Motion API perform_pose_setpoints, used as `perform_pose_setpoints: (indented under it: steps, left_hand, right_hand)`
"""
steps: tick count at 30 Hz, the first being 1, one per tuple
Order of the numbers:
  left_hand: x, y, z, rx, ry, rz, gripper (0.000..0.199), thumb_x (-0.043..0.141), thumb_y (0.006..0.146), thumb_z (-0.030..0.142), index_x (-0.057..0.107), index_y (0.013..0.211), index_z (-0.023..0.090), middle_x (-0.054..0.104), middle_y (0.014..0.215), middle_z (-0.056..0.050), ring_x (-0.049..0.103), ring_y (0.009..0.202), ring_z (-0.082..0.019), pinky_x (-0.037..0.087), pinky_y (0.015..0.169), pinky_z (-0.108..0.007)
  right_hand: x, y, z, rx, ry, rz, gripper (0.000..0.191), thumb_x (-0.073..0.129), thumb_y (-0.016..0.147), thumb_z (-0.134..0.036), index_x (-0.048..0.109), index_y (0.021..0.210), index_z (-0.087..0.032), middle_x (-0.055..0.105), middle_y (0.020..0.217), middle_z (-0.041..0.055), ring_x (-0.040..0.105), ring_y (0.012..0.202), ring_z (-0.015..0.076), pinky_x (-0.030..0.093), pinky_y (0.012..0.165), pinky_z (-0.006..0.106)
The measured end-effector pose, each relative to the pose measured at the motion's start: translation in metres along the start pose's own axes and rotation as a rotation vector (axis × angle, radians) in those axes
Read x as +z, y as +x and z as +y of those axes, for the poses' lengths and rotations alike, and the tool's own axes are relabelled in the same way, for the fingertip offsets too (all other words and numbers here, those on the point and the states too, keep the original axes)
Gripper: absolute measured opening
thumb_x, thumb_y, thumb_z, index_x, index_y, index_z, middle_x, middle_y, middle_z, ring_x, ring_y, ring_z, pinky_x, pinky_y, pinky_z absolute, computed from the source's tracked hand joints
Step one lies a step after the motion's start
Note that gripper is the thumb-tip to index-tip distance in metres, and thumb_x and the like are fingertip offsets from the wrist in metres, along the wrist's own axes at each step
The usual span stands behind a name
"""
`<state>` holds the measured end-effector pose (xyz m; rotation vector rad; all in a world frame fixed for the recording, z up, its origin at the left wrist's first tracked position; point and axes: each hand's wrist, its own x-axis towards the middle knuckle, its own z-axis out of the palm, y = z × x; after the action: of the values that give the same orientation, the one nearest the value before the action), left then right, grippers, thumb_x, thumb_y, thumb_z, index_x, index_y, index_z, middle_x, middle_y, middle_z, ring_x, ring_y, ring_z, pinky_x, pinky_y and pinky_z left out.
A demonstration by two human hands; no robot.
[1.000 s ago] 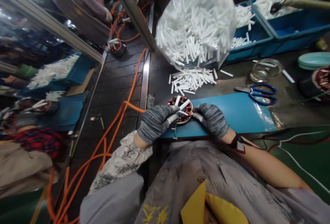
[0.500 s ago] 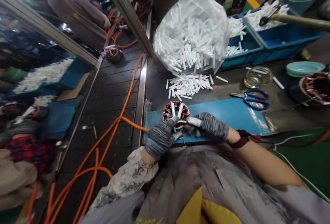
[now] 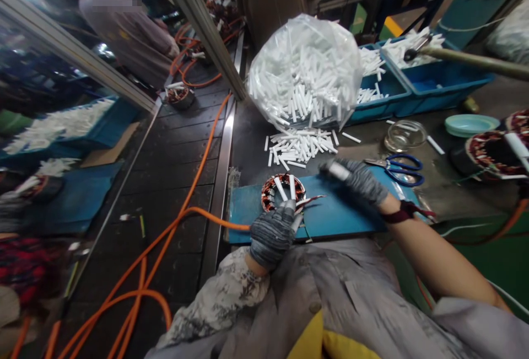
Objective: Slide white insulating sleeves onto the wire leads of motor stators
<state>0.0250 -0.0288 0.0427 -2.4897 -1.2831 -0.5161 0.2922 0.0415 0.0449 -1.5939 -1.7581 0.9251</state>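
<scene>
A small stator [image 3: 270, 196] with copper windings lies on the blue mat [image 3: 330, 210]. Two white sleeves [image 3: 292, 185] stand out of its ring, and a wire end with a reddish tip [image 3: 316, 198] points right from it. My left hand [image 3: 273, 235], in a grey knit glove, is closed on the stator's near edge, its fingertips by the sleeves' lower ends. Off to the right, my gloved right hand [image 3: 357, 180] hovers above the mat, apart from the stator. Its fingers stretch out leftward, somewhat blurred, and white wrapping covers the thumb.
Loose white sleeves [image 3: 301, 146] lie before a clear bag [image 3: 306, 72] full of them. Blue bins [image 3: 442, 100], scissors [image 3: 403, 170], a glass dish [image 3: 405, 135] and a larger stator [image 3: 479, 155] stand rightward. An orange hose [image 3: 202, 160] crosses the left side. Co-workers [image 3: 128, 33] are nearby.
My right hand has left the stator and moved right and up. The left hand has stayed at the stator, shifting to its lower right edge. The view has shifted slightly.
</scene>
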Motion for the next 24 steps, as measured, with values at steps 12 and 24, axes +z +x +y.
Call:
perform_pose_setpoints:
  steps: [12,24]
  left_hand:
    - [-0.004,0.001,0.002,0.043,-0.052,0.04,0.022,0.066,0.098,0.03,0.076,0.113,0.017,0.081,0.096,-0.012,0.077,0.076,-0.026,0.055,0.064,-0.034]
    - [-0.001,0.001,0.003,-0.018,-0.05,0.046,0.031,0.06,0.101,0.038,0.074,0.115,0.014,0.08,0.088,-0.011,0.076,0.072,-0.023,0.051,0.061,-0.031]
  right_hand:
    - [-0.024,0.005,0.024,0.053,-0.216,0.42,0.037,0.065,0.088,-0.048,0.075,0.11,-0.019,0.077,0.114,0.0142,0.069,0.105,0.0316,0.052,0.102,0.053]
    - [0.011,-0.06,0.0,0.012,0.294,0.073,0.045,0.074,0.083,-0.061,0.081,0.103,-0.021,0.082,0.097,0.0078,0.075,0.088,0.0253,0.061,0.087,0.041]
